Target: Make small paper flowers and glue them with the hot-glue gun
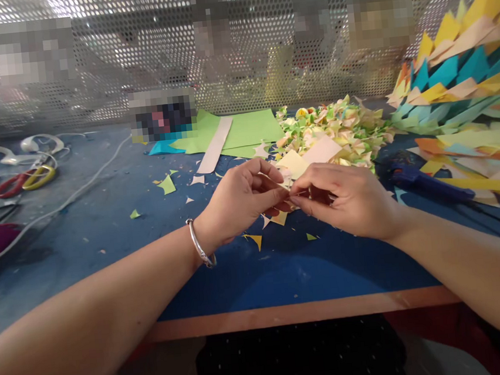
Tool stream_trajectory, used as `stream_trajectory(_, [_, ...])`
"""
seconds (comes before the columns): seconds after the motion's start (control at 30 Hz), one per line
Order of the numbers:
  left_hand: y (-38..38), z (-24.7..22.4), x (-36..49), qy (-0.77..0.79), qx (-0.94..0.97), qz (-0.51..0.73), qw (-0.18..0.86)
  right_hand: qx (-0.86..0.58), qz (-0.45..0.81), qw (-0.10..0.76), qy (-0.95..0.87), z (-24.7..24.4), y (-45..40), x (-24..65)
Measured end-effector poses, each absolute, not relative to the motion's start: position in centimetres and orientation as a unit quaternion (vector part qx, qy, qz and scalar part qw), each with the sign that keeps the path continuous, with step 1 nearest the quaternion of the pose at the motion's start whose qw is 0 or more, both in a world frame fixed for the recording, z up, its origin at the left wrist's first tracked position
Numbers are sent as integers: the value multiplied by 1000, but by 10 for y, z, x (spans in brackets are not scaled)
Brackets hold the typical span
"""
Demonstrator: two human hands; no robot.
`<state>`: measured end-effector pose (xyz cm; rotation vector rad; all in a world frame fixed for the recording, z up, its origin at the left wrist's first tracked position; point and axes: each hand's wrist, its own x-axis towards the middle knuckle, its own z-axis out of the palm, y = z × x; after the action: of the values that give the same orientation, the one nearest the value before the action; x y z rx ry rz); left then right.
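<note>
My left hand (250, 193), with a silver bangle (199, 242) at its wrist, and my right hand (344, 199) meet fingertip to fingertip above the table. Both are closed in a pinch. Whatever lies between the fingertips is too small and too covered to name. Right behind the hands are a pale yellow paper piece (292, 163) and a pale pink paper piece (323, 150). Beyond them spreads a heap of small folded paper pieces (341, 122). Paper scraps (255, 241) lie beneath the hands.
Green paper sheets (248, 127) and a pink paper strip (216, 145) lie at the back. A blue glue gun (430, 181) and layered pointed paper work (477, 65) are on the right. Red-and-yellow-handled scissors (39, 177) and a white cable (78, 195) lie left. A perforated metal screen (247, 70) stands behind.
</note>
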<state>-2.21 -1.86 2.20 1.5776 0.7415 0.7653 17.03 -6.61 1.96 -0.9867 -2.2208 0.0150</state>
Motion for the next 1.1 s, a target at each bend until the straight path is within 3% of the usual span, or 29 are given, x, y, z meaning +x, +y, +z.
stream_trajectory(0.5, [-20, 19, -25, 281, 760, 332, 483, -429, 171, 377, -803, 14, -60, 171])
stream_trajectory(1.1, [-20, 19, -25, 254, 760, 356, 481, -490, 320, 364, -724, 10, -57, 179])
